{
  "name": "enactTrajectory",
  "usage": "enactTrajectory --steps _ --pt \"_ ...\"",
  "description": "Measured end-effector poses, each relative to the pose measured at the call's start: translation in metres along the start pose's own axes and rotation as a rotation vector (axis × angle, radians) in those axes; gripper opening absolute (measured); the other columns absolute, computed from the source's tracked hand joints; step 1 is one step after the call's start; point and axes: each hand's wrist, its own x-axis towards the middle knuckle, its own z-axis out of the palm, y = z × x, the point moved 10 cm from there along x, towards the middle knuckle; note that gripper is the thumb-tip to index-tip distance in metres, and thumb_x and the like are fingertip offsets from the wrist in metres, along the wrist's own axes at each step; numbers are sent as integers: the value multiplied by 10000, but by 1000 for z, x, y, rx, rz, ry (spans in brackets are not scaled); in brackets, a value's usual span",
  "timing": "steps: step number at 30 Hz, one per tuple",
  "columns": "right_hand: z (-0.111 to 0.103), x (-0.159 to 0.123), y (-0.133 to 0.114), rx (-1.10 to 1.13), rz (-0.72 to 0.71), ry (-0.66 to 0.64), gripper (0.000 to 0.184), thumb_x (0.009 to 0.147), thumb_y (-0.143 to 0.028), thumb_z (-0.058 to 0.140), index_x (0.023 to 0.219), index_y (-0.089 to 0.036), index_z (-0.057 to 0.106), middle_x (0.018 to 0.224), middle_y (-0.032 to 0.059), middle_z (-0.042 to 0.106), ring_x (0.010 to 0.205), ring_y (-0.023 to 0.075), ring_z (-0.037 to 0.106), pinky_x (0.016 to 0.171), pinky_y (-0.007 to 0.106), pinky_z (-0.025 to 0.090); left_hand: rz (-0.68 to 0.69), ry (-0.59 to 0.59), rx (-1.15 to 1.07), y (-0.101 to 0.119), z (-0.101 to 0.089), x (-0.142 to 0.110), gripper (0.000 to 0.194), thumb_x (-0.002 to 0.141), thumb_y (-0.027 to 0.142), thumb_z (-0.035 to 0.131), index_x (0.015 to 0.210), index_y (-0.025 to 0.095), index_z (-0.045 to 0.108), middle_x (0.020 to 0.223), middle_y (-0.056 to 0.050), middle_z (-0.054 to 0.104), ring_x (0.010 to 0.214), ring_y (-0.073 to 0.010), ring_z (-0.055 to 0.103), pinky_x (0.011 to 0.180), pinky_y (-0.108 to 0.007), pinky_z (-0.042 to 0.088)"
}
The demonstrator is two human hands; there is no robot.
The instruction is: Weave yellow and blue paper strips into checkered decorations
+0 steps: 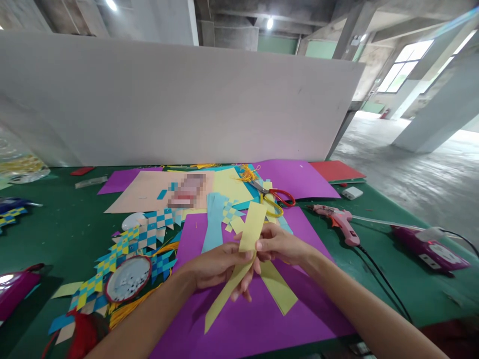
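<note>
Yellow paper strips [253, 227] cross each other between my two hands, above a purple sheet [232, 329]. My left hand [222, 264] pinches them from the left, with one strip slanting down below it. From the right, my right hand [279, 244] grips the same strips near where they cross, thumb on top. Another yellow strip [279, 289] fans out to the lower right under the right hand. Light blue paper strips [214, 219] lie on the purple sheet just beyond the left hand. Some fingers are hidden behind the paper.
Scissors with red handles [282, 196] lie beyond my hands. A pink glue gun [339, 222] and its cord are at right, near a purple power strip [430, 249]. At left are woven paper pieces [92, 284] and a round dish of googly eyes [129, 279]. A white partition [179, 104] stands behind.
</note>
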Motion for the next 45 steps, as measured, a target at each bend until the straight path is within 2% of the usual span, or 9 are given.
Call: enactTrajectory --steps 3,6,11,20,23,27,33,38,45 --pt "-2 1 -1 -23 -2 48 434 746 -446 704 1008 -101 683 559 -20 554 435 47 365 425 207 225 49 69 38 4 -5 1 285 851 406 610 848 121 629 667 -54 678 523 -148 645 650 -307 525" --pt "-10 2 -5 -63 -1 190 336 748 -411 702 894 -108 697 506 -37 520 405 36 323 417 208 223 149 224 100 14 -16 2 258 820 344 672 937 124 604 754 -70 695 636 -165 682 701 -293 516" --pt "-16 1 -7 -78 15 374 331 741 -402 694 911 -118 689 520 -32 523 408 55 390 419 216 234 233 417 181 23 -29 4 368 802 341 693 1063 122 556 696 -43 677 553 -161 659 596 -280 504" --pt "-40 -9 -21 -109 -66 541 388 734 -477 688 930 -142 701 461 -89 368 411 48 266 411 221 181 203 444 273 28 -19 3 248 851 378 607 907 140 561 615 -19 662 438 -145 621 496 -258 476" --pt "-39 -9 -22 -93 -86 513 366 768 -459 666 934 -136 711 429 -101 323 407 48 248 429 226 182 169 467 327 27 -18 2 255 854 384 598 862 133 551 659 -50 680 508 -168 654 537 -274 499" --pt "-29 -5 -19 -37 -91 424 364 822 -431 608 982 -120 710 399 -103 320 399 54 248 437 232 204 285 517 385 39 -21 0 262 834 382 624 911 140 557 722 -50 687 625 -195 682 649 -311 526" --pt "-28 -3 -20 -71 -94 407 374 830 -442 591 971 -113 701 389 -106 320 394 58 239 436 235 202 333 566 444 42 -29 -2 246 833 390 617 874 156 554 655 -21 673 522 -173 654 572 -283 494" --pt "-41 -7 -26 -93 -128 510 356 824 -465 594 838 -124 694 364 -111 294 381 56 235 453 246 211 311 577 476 38 -32 -1 246 868 394 565 770 173 518 649 -25 674 513 -177 660 541 -274 479" --pt "-28 -2 -19 -54 -123 426 355 839 -420 581 596 -162 566 367 -100 329 371 49 256 440 249 201 423 610 500 48 -29 -5 197 876 370 559 868 174 542 706 -3 645 600 -179 663 626 -302 524"
